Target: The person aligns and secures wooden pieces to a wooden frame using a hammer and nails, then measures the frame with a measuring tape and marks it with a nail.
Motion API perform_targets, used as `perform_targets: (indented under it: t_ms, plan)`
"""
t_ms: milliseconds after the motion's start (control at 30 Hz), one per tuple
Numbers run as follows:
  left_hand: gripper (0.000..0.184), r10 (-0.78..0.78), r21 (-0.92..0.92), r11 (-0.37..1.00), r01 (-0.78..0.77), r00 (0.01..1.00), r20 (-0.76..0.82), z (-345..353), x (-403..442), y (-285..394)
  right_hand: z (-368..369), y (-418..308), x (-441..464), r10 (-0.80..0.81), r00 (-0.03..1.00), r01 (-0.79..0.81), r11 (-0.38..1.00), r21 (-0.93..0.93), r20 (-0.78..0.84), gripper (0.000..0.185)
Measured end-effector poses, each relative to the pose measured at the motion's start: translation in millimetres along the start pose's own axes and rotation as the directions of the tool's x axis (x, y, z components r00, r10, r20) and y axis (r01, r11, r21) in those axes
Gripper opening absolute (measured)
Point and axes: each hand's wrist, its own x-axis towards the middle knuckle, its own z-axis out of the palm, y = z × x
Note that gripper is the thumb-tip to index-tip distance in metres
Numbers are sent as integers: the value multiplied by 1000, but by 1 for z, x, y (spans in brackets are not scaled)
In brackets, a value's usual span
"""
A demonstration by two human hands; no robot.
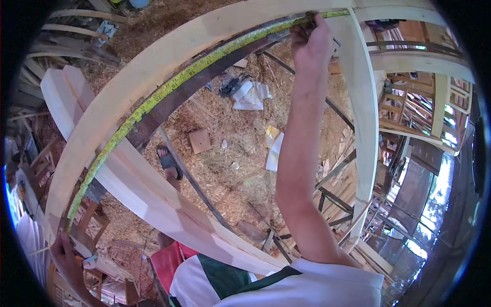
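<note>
Your right hand (311,40), far side: fingers bent, gripping the yellow tape measure (176,83) just short of its far right end. Your left hand (63,253), near left: fingertips at the tape's near end; it's dim there, can't tell how tightly they close. Tape lies between both hands, printed numbers facing up, along the inner edge of a pale wooden board (148,77) that looks bowed in this lens. Dark beam (163,108) just beside the tape on the inner side. At far right the tape tip reaches a second pale board (364,128), running from far to near on your right. Another thick timber (169,199) slants from far left to the near middle, passing below the taped board. Dark thin bars (192,179) under all this. Floor (230,138) strewn with wood shavings; on it a wooden block (199,140), a yellow-and-white wrapper (272,138), crumpled pale sheets (250,96). Sandal (170,162) on a foot, left of the block. Wooden furniture frames (437,102) farther right; stacked curved timbers (76,55) far left.
</note>
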Motion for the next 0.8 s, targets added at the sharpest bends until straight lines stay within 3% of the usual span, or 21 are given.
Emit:
perform_targets:
  t_ms: [100,200,267,300,400,433,500,533,600,667,733,800]
  plan:
    - [41,34,78,996,-31,999,-42,-4,-3,7,-9,4,10,40,999,-39,998,-51,27,17]
    - [40,-93,82,993,88,994,62,-7,-2,9,-6,5,7,44,999,-43,999,-29,29,17]
    - [40,19,-83,996,-20,1000,-5,-2,3,-26,-7,4,17,8,1000,-7,995,-99,10,18]
    - [40,17,-82,996,-17,1000,-8,-3,1,-14,-5,4,18,11,1000,-10,995,-98,12,18]
    - [39,-73,49,996,73,997,2,3,1,27,-7,-8,13,15,999,-15,1000,-23,30,19]
    - [39,-44,23,999,44,999,1,5,0,27,-18,-24,1,133,969,-137,991,5,207,20]
    - [38,22,40,999,-20,998,-55,5,-6,22,-21,-18,2,126,964,-98,987,-128,234,25]
    - [38,72,83,994,-65,993,-93,7,-6,18,-17,-4,6,-26,994,56,952,-300,103,28]
    - [36,-68,-1,998,68,996,-54,6,-6,22,-27,-4,-23,-138,976,178,951,-254,168,35]
    - [37,-78,51,995,83,992,-96,7,-12,41,0,-13,-48,-310,939,230,887,-401,-148,37]
    - [37,-72,90,992,83,990,-117,12,-12,48,16,-18,-93,-455,890,407,812,-420,-17,36]
    - [39,-35,76,996,49,985,-170,15,-14,47,21,-18,-114,-443,842,514,832,-208,309,34]
